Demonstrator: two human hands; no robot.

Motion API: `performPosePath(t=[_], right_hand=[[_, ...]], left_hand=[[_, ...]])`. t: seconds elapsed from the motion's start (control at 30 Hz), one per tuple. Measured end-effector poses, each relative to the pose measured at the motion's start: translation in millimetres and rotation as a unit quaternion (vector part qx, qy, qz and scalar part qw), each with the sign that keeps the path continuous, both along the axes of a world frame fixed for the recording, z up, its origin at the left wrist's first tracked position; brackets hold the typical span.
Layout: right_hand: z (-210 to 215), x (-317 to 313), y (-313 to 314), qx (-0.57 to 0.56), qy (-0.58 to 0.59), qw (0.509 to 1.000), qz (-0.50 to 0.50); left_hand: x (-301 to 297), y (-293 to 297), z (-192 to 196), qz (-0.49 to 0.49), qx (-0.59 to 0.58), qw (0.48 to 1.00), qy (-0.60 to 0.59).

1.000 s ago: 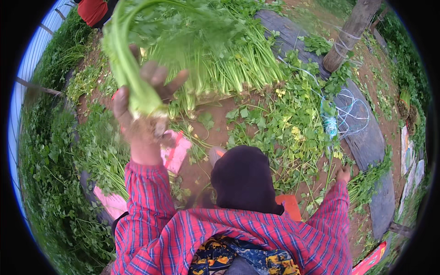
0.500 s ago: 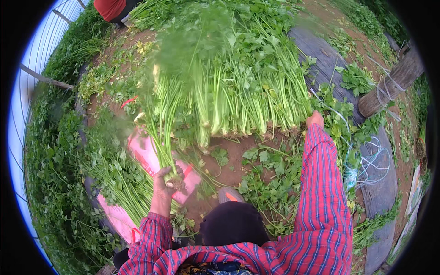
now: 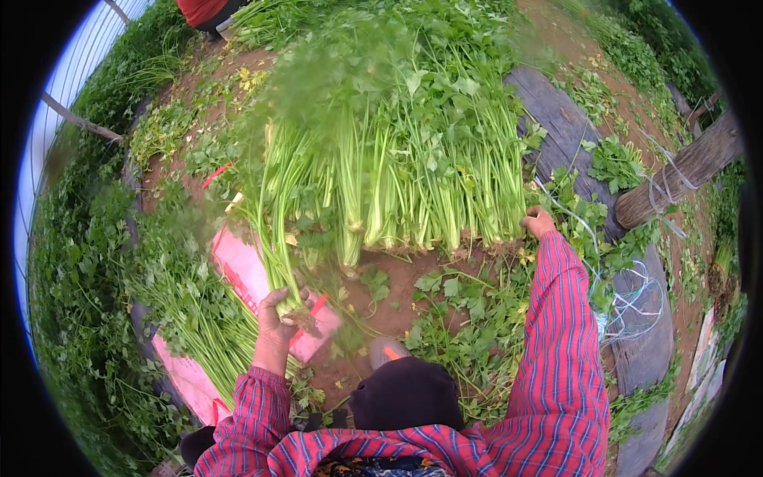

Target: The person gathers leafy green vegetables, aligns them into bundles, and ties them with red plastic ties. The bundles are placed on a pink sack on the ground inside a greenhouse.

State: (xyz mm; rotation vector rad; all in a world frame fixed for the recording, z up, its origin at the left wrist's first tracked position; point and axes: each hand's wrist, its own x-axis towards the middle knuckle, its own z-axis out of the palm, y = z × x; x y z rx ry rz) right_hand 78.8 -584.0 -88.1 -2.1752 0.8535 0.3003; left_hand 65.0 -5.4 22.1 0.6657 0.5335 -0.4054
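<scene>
My left hand [image 3: 276,322] is closed round the root end of a celery bunch [image 3: 280,262]. Its pale base and brown roots stick out by the thumb, and its stalks lean up and away toward the leafy pile. Out at the right, my right hand [image 3: 540,223] has its fingers curled at the root end of the outermost stalks of the celery pile [image 3: 389,175]. Those fingertips are partly hidden against the stalks. The pile lies in a row, with roots toward me and leaves away.
More celery [image 3: 199,310] lies on a pink plastic sheet [image 3: 241,258] at the left. Loose leaves [image 3: 469,290] litter the soil before me. At right are a wooden post [image 3: 668,175], tangled white-blue twine [image 3: 636,306] and black film [image 3: 640,358]. A person in red [image 3: 203,12] is at far left.
The view has shifted slightly. My left hand still grips its celery bunch, now a little lower against the pile. My right hand stays at the pile's right end, its fingers more curled.
</scene>
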Motion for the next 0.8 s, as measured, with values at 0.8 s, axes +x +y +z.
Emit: performPosePath(t=[0.8], right_hand=[[155.1, -49.6, 205.7, 0.265, -0.25, 0.898, -0.247]], left_hand=[[-25.9, 4.8, 38.3, -0.063, -0.021, 0.993, -0.094]])
